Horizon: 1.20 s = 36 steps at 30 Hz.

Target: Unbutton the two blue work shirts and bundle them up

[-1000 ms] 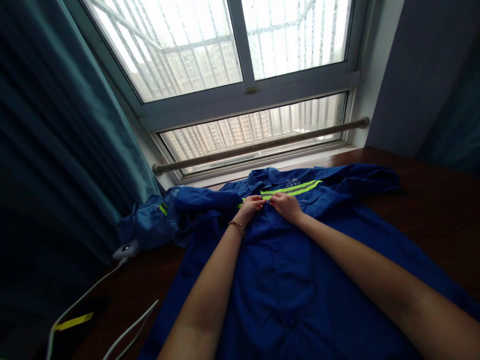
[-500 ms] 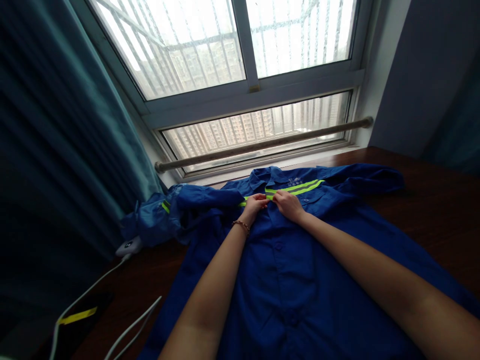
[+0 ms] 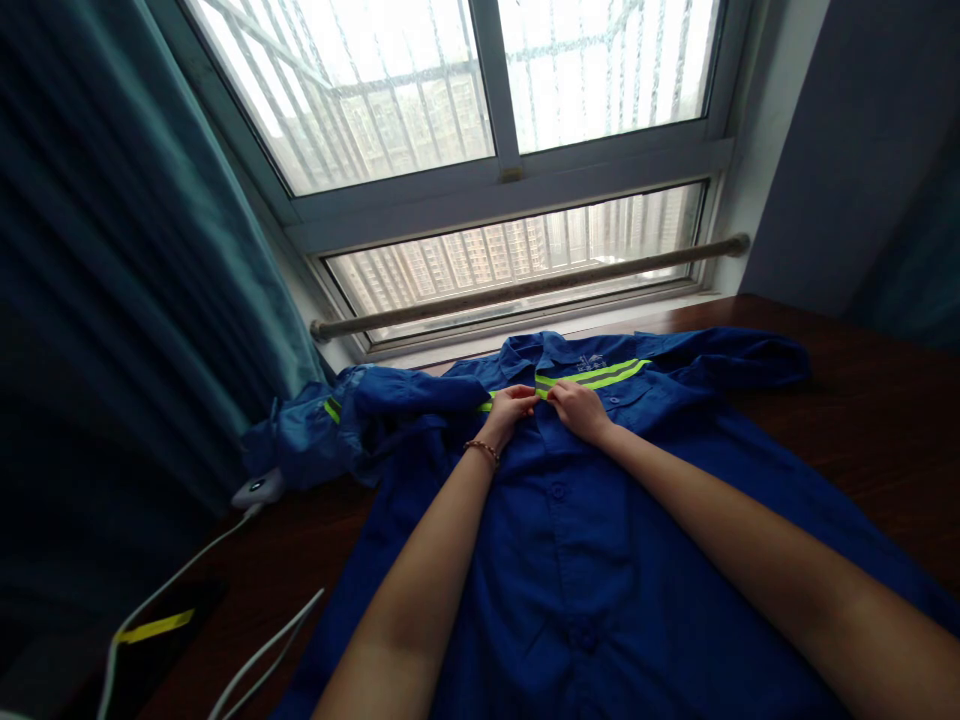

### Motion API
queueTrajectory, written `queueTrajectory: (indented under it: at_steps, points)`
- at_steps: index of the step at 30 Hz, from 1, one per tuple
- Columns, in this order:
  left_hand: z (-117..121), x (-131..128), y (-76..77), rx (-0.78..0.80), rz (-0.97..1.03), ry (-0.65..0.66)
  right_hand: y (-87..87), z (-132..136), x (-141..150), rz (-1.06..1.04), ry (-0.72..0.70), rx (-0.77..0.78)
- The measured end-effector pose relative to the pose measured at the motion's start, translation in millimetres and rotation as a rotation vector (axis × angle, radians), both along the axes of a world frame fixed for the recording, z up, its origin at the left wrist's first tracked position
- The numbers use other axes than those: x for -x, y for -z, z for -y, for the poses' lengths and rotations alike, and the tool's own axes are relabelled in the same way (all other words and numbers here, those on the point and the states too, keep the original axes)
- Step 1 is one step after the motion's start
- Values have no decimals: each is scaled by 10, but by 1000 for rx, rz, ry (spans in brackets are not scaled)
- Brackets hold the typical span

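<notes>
A blue work jacket (image 3: 660,560) lies spread front side up, collar toward the window, with a yellow-green reflective stripe (image 3: 607,376) across the chest. At the front placket, my left hand (image 3: 511,408) pinches the cloth edge near the stripe. My right hand (image 3: 577,408) grips the other side of the placket just beside it, fingertips close together. Whatever small fastening lies between the fingers is hidden. Below the hands, a round button (image 3: 557,491) shows on the placket.
A bundled blue garment (image 3: 307,435) in clear plastic lies at the left, beside a white device (image 3: 259,488) with a white cable (image 3: 187,565). A dark object with a yellow strip (image 3: 157,627) sits lower left. The wooden surface (image 3: 847,420) meets a window with a metal rail (image 3: 525,290).
Both hands stay at the placket with almost the same grip. The view has shifted very slightly; the jacket lies as before.
</notes>
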<state>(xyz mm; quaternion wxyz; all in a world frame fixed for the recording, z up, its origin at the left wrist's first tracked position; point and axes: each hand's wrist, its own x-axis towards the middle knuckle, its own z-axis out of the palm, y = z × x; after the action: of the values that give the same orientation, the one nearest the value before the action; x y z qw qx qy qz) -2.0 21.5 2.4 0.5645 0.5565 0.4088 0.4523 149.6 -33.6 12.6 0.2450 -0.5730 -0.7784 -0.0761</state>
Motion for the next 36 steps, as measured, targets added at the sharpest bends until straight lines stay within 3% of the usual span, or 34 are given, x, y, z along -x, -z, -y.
queueTrajectory:
  at_steps: [9, 17, 21, 24, 27, 32, 34, 36]
  points:
    - [75, -44, -53, -41, 28, 67, -12, 41, 36, -16, 54, -9]
    - [149, -127, -182, -3, 64, 119, -3, -11, 5, -312, 159, -66]
    - [187, -48, -375, -30, -188, 150, 19, -175, -175, -680, 265, -98]
    - [229, -19, -490, -79, -458, 311, 40, -288, -353, -848, 397, -114]
    - [263, -44, -545, -226, -568, 432, 63, -355, -468, -917, 460, -102]
    - [242, -111, -489, -287, -507, 337, -9, -371, -495, -983, 517, -100]
    - [212, -107, -399, -190, -387, 278, -97, -326, -465, -961, 530, -158]
    - [177, -79, -285, -49, -227, 239, -189, -241, -404, -849, 447, -251]
